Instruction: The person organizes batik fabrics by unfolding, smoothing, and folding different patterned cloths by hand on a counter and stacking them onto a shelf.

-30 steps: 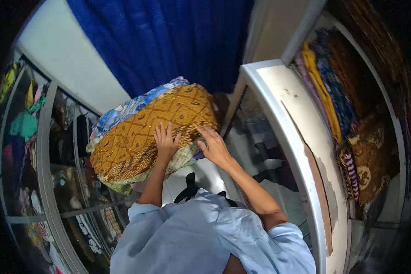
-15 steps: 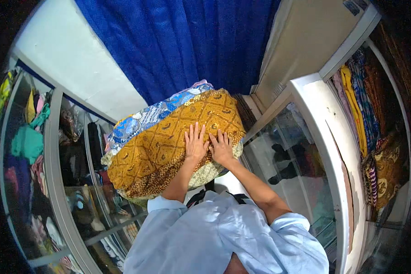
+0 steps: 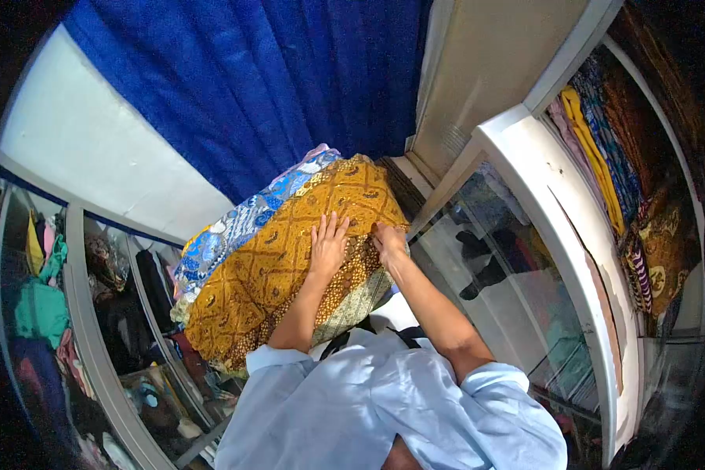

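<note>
A mustard-brown batik cloth (image 3: 266, 262) with a diamond pattern is draped over a bulky heap in front of my body. My left hand (image 3: 328, 247) lies flat on it, open, with the fingers stretched away from me. To its right, my right hand (image 3: 389, 241) has its fingers curled together on the cloth near its right edge and appears to pinch the fabric; the fingertips are partly hidden. Behind the brown cloth shows a blue and white patterned cloth (image 3: 239, 215). A pale patterned cloth (image 3: 345, 309) hangs out below it on my side.
A blue curtain (image 3: 290, 86) hangs behind the heap. Glass-fronted cabinets with a metal frame (image 3: 86, 313) and folded clothes stand at the left. At the right, close to my right arm, is a glass display case with a white frame (image 3: 540, 196). More folded fabrics (image 3: 591, 160) fill shelves beyond it.
My right hand has gone from flat with spread fingers to curled fingers on the cloth. The left hand stays flat on it. The whole view has turned a little.
</note>
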`<state>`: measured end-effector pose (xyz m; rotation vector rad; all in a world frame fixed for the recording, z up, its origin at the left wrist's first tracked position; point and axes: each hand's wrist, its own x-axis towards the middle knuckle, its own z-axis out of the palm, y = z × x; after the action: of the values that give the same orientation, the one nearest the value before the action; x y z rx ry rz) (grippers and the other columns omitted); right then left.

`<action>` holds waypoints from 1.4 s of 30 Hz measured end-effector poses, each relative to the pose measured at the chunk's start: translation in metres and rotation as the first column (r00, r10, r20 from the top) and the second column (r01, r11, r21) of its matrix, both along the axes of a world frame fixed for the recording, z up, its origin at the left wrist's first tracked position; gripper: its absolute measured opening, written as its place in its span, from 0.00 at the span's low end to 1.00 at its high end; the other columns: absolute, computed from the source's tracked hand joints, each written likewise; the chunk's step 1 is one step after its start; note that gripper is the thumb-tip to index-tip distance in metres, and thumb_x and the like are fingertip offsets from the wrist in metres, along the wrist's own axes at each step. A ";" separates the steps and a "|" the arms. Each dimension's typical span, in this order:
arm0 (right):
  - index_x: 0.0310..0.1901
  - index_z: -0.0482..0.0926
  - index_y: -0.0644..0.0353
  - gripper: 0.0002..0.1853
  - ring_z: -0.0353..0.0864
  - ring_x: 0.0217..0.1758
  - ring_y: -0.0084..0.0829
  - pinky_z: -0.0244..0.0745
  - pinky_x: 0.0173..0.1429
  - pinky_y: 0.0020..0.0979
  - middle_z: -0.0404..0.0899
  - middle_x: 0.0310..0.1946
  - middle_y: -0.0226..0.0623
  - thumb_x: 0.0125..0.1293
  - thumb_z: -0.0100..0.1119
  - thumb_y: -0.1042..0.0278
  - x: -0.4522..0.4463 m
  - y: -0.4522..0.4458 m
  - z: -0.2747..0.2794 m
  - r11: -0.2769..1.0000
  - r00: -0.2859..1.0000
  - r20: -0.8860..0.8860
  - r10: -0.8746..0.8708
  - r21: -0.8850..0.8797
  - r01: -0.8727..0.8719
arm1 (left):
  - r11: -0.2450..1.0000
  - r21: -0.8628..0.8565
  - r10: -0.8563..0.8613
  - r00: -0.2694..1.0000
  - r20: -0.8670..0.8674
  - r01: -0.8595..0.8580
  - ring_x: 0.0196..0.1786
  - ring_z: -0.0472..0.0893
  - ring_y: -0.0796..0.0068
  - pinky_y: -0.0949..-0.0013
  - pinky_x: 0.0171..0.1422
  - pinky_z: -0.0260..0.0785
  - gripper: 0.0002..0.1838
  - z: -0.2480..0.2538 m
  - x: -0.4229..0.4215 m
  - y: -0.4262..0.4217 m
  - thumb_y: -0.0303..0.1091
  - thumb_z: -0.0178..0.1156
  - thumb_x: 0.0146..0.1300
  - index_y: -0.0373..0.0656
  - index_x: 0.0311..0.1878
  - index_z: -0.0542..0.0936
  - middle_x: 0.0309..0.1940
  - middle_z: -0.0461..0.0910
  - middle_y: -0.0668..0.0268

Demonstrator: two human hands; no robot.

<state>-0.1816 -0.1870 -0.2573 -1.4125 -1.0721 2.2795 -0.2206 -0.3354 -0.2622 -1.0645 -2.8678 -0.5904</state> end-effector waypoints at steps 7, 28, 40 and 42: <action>0.41 0.72 0.53 0.12 0.67 0.36 0.26 0.64 0.42 0.33 0.71 0.39 0.28 0.57 0.59 0.60 -0.020 0.035 0.035 0.926 0.984 0.026 -0.179 -0.332 0.177 | 1.000 0.005 -0.031 0.999 0.022 0.031 0.69 0.52 0.50 0.46 0.70 0.44 0.28 0.004 -0.002 -0.002 0.32 0.52 0.61 0.54 0.66 0.62 0.68 0.53 0.57; 0.41 0.70 0.71 0.12 0.75 0.45 0.36 0.71 0.50 0.44 0.75 0.43 0.42 0.55 0.52 0.78 -0.056 0.075 0.050 0.999 0.971 -0.238 -0.035 0.016 0.040 | 0.985 -0.173 0.017 0.994 0.104 0.001 0.71 0.46 0.48 0.40 0.70 0.36 0.29 0.021 0.005 0.005 0.46 0.48 0.64 0.54 0.68 0.57 0.70 0.50 0.57; 0.47 0.75 0.63 0.14 0.74 0.46 0.27 0.67 0.54 0.31 0.78 0.43 0.36 0.62 0.52 0.65 -0.023 0.034 0.120 0.996 0.772 -0.636 -0.012 -0.074 -0.046 | 0.839 0.542 -0.174 0.921 0.348 -0.047 0.71 0.45 0.49 0.55 0.72 0.40 0.34 0.070 0.006 0.077 0.45 0.40 0.67 0.40 0.70 0.43 0.69 0.42 0.47; 0.47 0.73 0.65 0.14 0.74 0.45 0.28 0.67 0.53 0.32 0.78 0.42 0.36 0.64 0.48 0.67 -0.026 0.032 0.120 0.954 0.900 -0.430 0.070 0.292 0.065 | 0.794 0.599 -0.135 0.928 0.348 -0.109 0.72 0.44 0.50 0.55 0.72 0.38 0.34 0.070 0.016 0.081 0.46 0.39 0.67 0.40 0.70 0.42 0.70 0.41 0.48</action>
<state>-0.2077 -0.1555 -0.1375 -0.7330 -1.1962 2.1669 -0.2047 -0.2548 -0.1926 -0.9223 -2.5817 -1.7467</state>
